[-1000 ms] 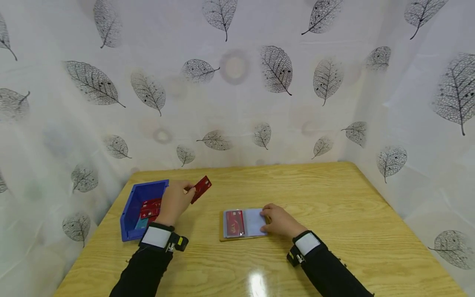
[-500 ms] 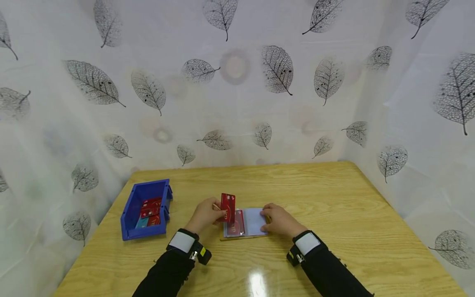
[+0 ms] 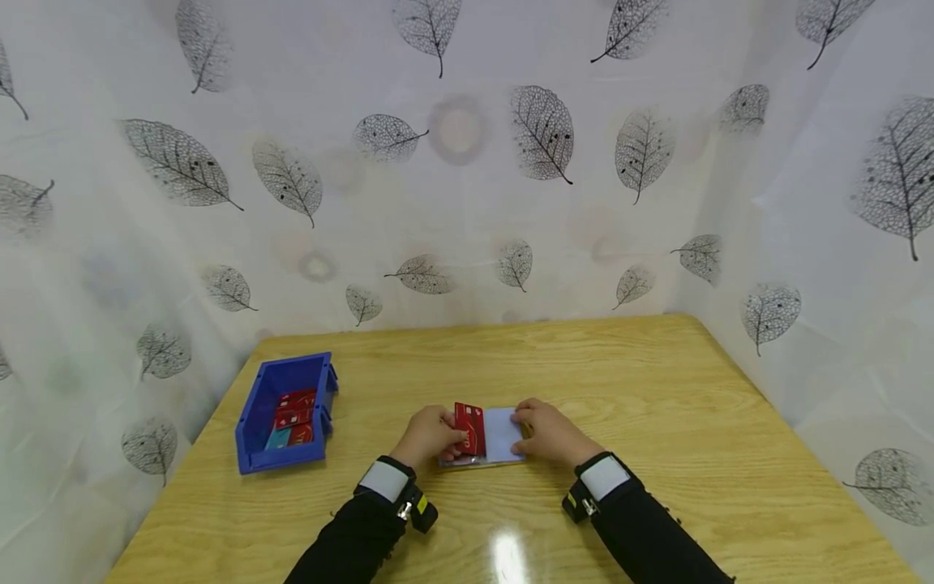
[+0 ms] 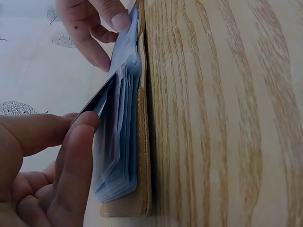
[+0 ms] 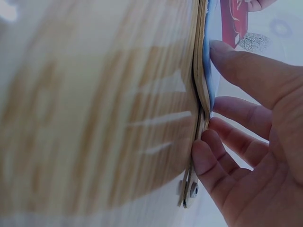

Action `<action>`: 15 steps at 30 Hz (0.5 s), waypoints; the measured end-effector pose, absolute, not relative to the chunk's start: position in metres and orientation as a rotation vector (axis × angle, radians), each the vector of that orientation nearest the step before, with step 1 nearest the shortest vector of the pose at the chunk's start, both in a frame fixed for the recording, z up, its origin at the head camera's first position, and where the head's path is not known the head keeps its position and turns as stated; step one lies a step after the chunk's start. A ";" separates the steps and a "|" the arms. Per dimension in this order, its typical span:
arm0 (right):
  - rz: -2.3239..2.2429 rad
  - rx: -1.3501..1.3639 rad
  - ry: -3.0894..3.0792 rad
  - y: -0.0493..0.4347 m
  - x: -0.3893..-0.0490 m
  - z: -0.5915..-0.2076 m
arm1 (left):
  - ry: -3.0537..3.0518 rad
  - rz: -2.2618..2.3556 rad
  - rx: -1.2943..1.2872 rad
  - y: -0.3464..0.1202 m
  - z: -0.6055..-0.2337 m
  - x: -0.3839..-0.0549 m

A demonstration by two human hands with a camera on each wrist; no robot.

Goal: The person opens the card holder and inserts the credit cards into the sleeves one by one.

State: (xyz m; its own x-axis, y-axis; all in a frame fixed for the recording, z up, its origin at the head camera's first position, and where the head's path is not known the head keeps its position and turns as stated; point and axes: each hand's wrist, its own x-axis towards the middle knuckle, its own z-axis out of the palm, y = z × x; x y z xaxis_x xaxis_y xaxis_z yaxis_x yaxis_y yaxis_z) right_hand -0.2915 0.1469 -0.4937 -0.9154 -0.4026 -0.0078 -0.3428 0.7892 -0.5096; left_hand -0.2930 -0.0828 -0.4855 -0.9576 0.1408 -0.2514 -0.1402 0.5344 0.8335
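Note:
My left hand (image 3: 430,434) pinches a red VIP card (image 3: 470,426) between thumb and fingers, over the left side of an open card holder (image 3: 503,435). From the left wrist, the card (image 4: 96,95) shows as a slanted dark sheet right at the mouth of the clear plastic sleeves (image 4: 118,151). A tan cover (image 4: 145,156) lies under these sleeves on the table. My right hand (image 3: 552,434) holds the holder's right edge, thumb on the pale page, other fingers along the cover's rim (image 5: 201,61). A metal snap (image 5: 194,190) sits on the strap beside those fingers.
On the table's left stands a blue plastic bin (image 3: 251,418) with several red cards (image 3: 295,412) and a light blue card (image 3: 278,438) inside. The wooden table (image 3: 620,365) meets a white leaf-print curtain (image 3: 467,203) at its back and sides.
My left hand has carried the red card from beside the blue bin rightward and down to the holder's left side, turning it more upright. My right hand has stayed at the holder's right edge.

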 end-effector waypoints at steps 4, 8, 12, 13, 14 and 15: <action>-0.772 -0.589 2.857 0.147 -0.292 -0.494 | 2.493 1.387 0.006 -0.082 -0.486 -0.292; -0.768 -0.586 2.850 0.147 -0.293 -0.494 | 2.499 1.366 -0.004 -0.079 -0.488 -0.290; -0.786 -0.582 2.840 0.148 -0.293 -0.494 | 2.495 1.362 -0.040 -0.076 -0.489 -0.289; -0.791 -0.581 2.838 0.148 -0.293 -0.494 | 2.491 1.368 -0.049 -0.075 -0.489 -0.289; -0.793 -0.579 2.838 0.148 -0.294 -0.494 | 2.481 1.377 -0.059 -0.074 -0.488 -0.289; -0.794 -0.577 2.837 0.148 -0.294 -0.494 | 2.472 1.388 -0.067 -0.074 -0.488 -0.288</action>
State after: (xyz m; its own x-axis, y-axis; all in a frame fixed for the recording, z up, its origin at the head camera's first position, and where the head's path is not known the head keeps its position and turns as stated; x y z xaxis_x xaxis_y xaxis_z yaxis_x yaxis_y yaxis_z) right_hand -0.2939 0.1478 -0.4944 -0.9169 -0.3981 -0.0304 -0.3244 0.7873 -0.5243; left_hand -0.2884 -0.0735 -0.4878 -0.9526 0.1068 -0.2847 -0.1875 0.5309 0.8264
